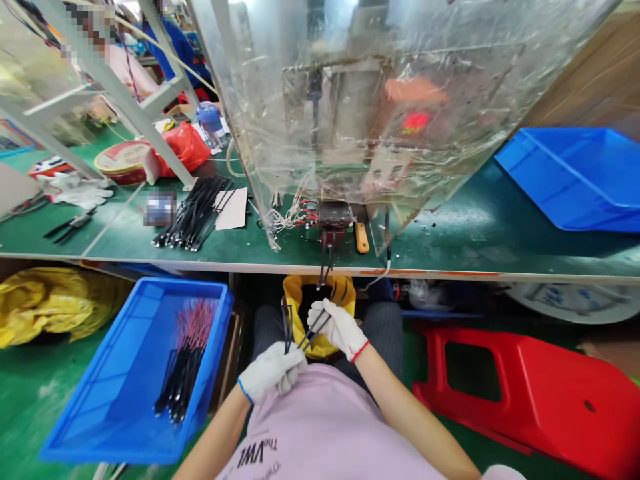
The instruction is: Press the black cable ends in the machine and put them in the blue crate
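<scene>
My left hand (274, 371), in a white glove with a blue cuff, is closed around thin black cables (287, 328) whose ends stick up past the fingers. My right hand (341, 327), gloved in white with a red cuff, pinches the upper part of black strands that run down to the left hand. Both hands are in front of my lap, over an open yellow bag (295, 288). Above them, more black strands (324, 267) hang from a small dark fixture (334, 215) at the bench edge. Exactly how many cables I hold is hard to tell.
A clear plastic shield (425, 53) covers the machine. On the green bench (440, 247) lie a bundle of black cables (197, 210) and an orange handle (361, 238). A blue tray (115, 373) with cables stands left, a red stool (550, 387) right. Other people sit behind.
</scene>
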`<state>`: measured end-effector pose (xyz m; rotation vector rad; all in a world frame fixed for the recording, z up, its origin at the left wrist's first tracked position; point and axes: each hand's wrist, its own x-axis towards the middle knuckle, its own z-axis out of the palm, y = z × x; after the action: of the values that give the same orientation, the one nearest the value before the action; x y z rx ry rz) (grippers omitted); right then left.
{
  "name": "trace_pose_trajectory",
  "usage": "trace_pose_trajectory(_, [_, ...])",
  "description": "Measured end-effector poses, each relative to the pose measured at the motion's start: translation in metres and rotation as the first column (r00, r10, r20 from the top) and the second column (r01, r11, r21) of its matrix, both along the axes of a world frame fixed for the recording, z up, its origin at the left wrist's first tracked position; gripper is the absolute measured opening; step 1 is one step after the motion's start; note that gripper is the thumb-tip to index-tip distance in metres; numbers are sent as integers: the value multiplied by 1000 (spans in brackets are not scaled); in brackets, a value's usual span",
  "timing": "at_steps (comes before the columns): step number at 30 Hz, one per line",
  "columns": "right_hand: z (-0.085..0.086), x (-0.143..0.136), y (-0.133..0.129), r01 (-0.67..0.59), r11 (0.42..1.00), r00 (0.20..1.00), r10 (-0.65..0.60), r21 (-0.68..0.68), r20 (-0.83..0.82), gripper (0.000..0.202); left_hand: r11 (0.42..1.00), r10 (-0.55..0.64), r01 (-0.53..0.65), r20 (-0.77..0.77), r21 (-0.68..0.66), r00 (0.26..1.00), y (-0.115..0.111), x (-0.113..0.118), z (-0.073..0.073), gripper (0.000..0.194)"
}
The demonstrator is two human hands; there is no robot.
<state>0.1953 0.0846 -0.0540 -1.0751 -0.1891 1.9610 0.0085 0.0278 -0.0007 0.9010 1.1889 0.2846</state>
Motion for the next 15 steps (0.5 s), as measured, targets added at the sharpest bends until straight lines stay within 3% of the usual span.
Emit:
trace_pose_trajectory(4, [-12,-1,15,50,998,995,-45,-47,94,28,997,65,-65,-1,-40,998,-8,5,-6,40])
trace_pose_trajectory(7, [-26,-8,23,95,993,981,-80,-75,178,29,998,61,-63,-135,-9,989,-11,8,-6,37])
trace_pose_trajectory(11, [-52,-20,34,226,970,910,-177,-89,374,24,966,-34,139,-429,217,903,-7,19,-9,35])
trace_pose_trajectory(15, [-76,-23,44,278,957,842,-199,-87,502,14,916,-44,242,-520,320,853,-2,34,-15,33])
